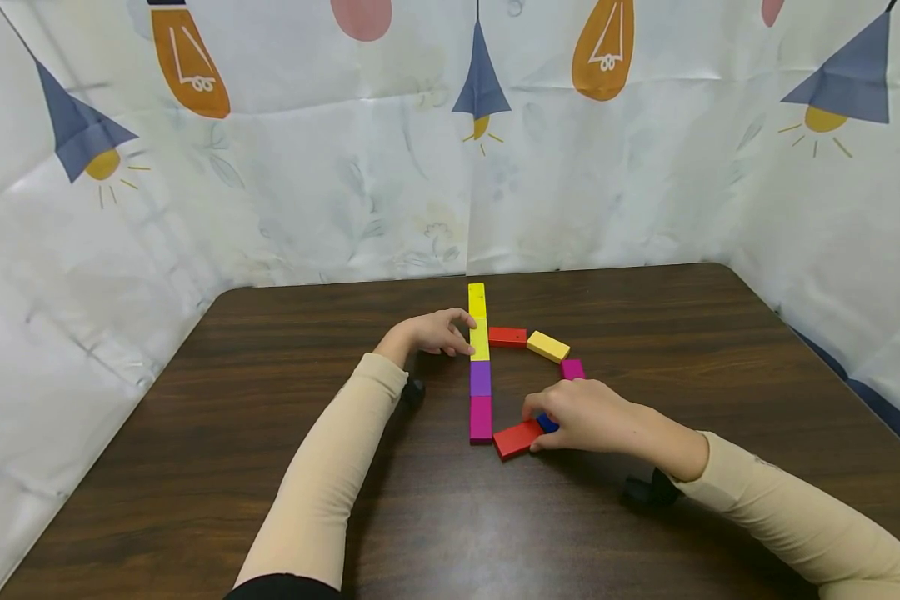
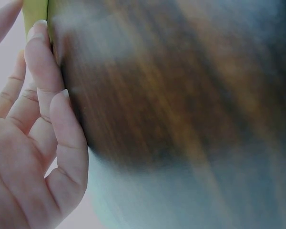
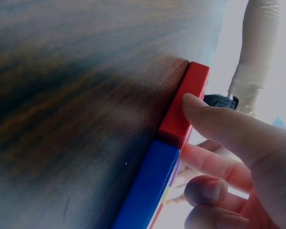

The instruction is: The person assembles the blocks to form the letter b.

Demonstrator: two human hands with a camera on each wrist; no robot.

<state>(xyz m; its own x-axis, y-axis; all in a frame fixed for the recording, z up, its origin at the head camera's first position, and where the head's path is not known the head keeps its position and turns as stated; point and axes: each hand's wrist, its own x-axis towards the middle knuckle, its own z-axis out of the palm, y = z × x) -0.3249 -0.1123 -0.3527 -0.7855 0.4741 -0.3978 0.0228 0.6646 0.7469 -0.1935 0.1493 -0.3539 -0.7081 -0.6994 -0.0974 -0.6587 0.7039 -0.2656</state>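
A straight column of blocks runs away from me: a magenta block [image 1: 481, 419] nearest, then a purple block [image 1: 480, 378], a yellow block [image 1: 479, 340] and a farther yellow block [image 1: 477, 300]. My left hand [image 1: 438, 332] touches the left side of the nearer yellow block with relaxed fingers. At the column's near end, my right hand [image 1: 588, 414] pinches a red block [image 1: 517, 439] between thumb and index finger, the thumb on its near side in the right wrist view. A blue block [image 3: 148, 186] lies end to end with this red block, partly hidden by the right hand in the head view.
Curving right from the column are another red block [image 1: 507, 337], a tilted yellow block [image 1: 548, 347] and a magenta block [image 1: 573, 369], partly behind the right hand. All lie on a dark wooden table [image 1: 270, 467]. A patterned white curtain [image 1: 307, 183] hangs behind and beside it.
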